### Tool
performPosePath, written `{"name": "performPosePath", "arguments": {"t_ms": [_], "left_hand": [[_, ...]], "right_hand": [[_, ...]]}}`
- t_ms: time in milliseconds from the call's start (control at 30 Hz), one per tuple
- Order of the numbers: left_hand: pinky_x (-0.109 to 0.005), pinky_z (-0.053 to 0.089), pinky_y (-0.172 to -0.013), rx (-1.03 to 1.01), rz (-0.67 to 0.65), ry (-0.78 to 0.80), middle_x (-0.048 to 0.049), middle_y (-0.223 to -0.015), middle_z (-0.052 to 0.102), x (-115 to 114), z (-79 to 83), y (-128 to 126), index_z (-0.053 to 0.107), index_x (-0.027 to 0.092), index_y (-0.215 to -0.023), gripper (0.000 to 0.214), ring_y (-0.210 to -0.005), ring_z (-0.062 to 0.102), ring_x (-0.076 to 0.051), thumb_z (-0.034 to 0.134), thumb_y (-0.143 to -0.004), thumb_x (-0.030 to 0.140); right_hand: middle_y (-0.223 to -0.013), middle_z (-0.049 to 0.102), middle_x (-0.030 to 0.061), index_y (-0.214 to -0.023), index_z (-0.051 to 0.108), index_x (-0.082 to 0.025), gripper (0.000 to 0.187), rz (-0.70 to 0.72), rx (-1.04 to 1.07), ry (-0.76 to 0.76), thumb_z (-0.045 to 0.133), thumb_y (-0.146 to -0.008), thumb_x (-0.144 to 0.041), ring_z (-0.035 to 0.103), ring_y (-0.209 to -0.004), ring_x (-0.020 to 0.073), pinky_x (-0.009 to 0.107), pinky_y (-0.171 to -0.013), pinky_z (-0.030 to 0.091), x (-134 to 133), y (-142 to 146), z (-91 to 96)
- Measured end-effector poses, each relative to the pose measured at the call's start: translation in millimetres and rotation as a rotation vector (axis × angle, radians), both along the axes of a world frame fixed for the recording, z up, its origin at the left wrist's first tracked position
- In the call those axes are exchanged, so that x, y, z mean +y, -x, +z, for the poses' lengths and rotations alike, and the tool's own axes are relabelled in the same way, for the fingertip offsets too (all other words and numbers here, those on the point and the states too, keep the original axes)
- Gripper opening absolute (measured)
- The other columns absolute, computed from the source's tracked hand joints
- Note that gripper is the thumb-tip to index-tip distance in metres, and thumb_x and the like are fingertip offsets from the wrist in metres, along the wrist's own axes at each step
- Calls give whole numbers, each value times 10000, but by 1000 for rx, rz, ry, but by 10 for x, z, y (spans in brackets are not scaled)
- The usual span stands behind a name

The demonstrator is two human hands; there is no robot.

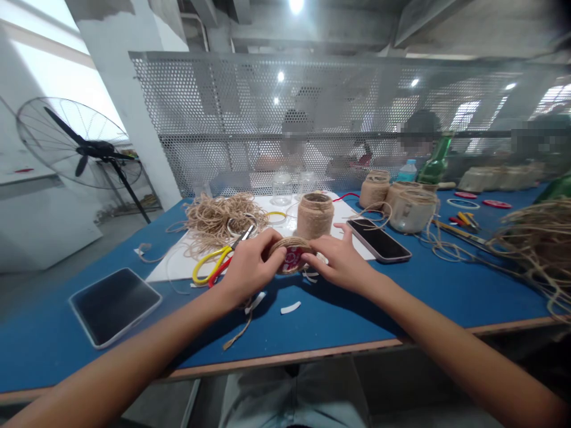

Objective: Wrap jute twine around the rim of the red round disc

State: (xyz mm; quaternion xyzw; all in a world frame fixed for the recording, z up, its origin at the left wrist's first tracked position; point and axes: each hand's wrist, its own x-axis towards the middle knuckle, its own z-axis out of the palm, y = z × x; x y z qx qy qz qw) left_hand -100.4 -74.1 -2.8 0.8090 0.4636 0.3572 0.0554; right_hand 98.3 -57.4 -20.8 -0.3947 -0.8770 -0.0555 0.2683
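**Twine-edged disc [292, 257], pinched between two hands**

Sat directly between the left hand [255, 261] and the right hand [336, 261], over the near part of the blue table [339, 339]. Touched both, so counted neither as nearer. Looked widest from side to side, with its long axis running from left fingers to right fingers and its red, white-patterned face tilted toward the wearer. Depended most, by judgement, on that crosswise axis, with a hand at each end.

Was gripped at the left edge between left thumb and curled fingers, narrow around the rim. Was held at the right edge by right thumb and fingers, equally narrow, with one right finger raised clear, near the phone [379, 239]. Could not tell the firmness of either pinch.

Overlapped the foot of the twine-wrapped jar [314, 219] in view, making contact there impossible to judge. Had scissors [231, 249] and a twine heap [223, 220] off beyond the left hand, and below, on the table, a white scrap [291, 307] and a loose twine tail [241, 336].
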Motion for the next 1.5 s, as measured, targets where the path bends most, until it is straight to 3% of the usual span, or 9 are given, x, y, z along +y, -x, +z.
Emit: {"name": "performPosePath", "arguments": {"t_ms": [233,567,867,1000,1267,1500], "left_hand": [[-205,289,-550,-7,-31,27,58,-571,414,-4,-58,-30,466,173,-722,107,-540,382,-82,430,-794,244],[-201,291,-527,-22,-64,79,59,-552,458,-3,-129,-65,519,176,-796,126,-518,411,-84,434,-802,269],[-198,302,-537,-64,-91,76,57,-573,456,-7,-124,-53,531,170,-826,132,-533,400,-80,447,-814,271],[-197,297,-531,-53,-89,80,57,-564,464,-6,-130,-46,539,176,-843,143,-522,405,-81,442,-820,279],[-215,301,-528,118,11,67,49,-528,502,23,-198,-68,505,206,-1039,255,-489,471,-115,406,-838,328],[-227,372,-594,205,0,43,11,-705,614,29,-210,-52,442,239,-1129,318,-610,571,-141,376,-853,382]], "right_hand": [[-1098,597,60,-1201,373,-222,342,51,163,25,359,-889,-362,501,-1066,174,419,-989,74,-11,17,13],[-883,645,35,-1004,516,-207,200,107,65,0,374,-882,-277,565,-865,157,411,-961,133,-25,26,16],[-944,639,33,-995,503,-202,184,143,134,136,373,-879,-259,563,-900,153,414,-969,125,-27,16,16],[-914,639,34,-978,508,-193,185,130,107,100,365,-880,-258,564,-889,151,406,-967,136,-27,18,16],[-786,628,22,-877,515,-180,190,70,54,-5,354,-888,-281,564,-782,141,401,-961,136,5,33,-25],[-757,613,13,-855,512,-176,229,83,34,55,322,-903,-294,558,-768,137,405,-952,128,0,38,-22]]}}
